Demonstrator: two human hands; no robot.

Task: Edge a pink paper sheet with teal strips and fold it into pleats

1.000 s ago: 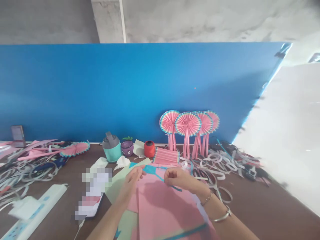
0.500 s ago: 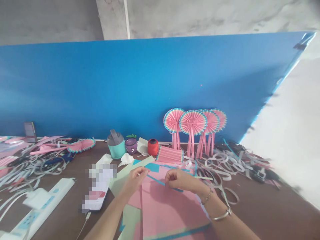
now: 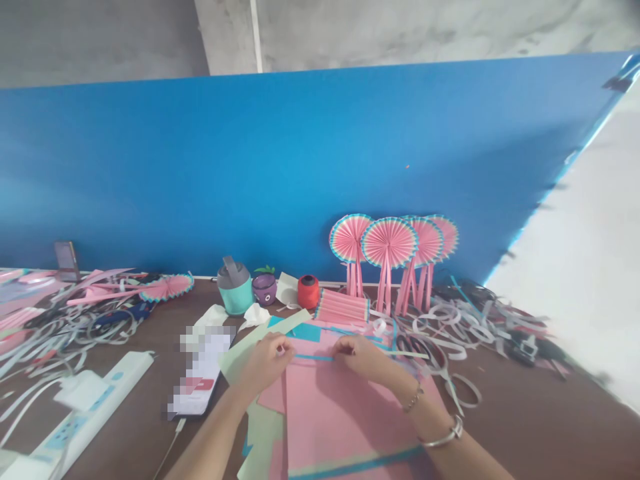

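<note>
A narrow blue paper strip (image 3: 314, 358) stretches between my two hands near the far edge of a pink paper sheet (image 3: 345, 413). My left hand (image 3: 270, 360) pinches the strip's left end, and my right hand (image 3: 353, 353) pinches it on the right. A blue and pale green band crosses the sheet's near edge. Green paper (image 3: 265, 427) lies under its left side. Beyond my hands sit a blue paper piece (image 3: 306, 332) and a pleated pink paper (image 3: 343, 307). Finished-looking round pink fans (image 3: 389, 242) lean against the blue panel.
A phone (image 3: 207, 373) and a white power strip (image 3: 95, 407) lie to the left. A teal cup (image 3: 236, 293), a purple pot (image 3: 265, 289) and a red spool (image 3: 308, 292) stand at the back. Tangled white strips (image 3: 450, 327) and scissors (image 3: 415, 345) occupy the right.
The blue strip has gone from slanted to nearly level across the sheet. My left hand has come down slightly, and my right hand has shifted a little right.
</note>
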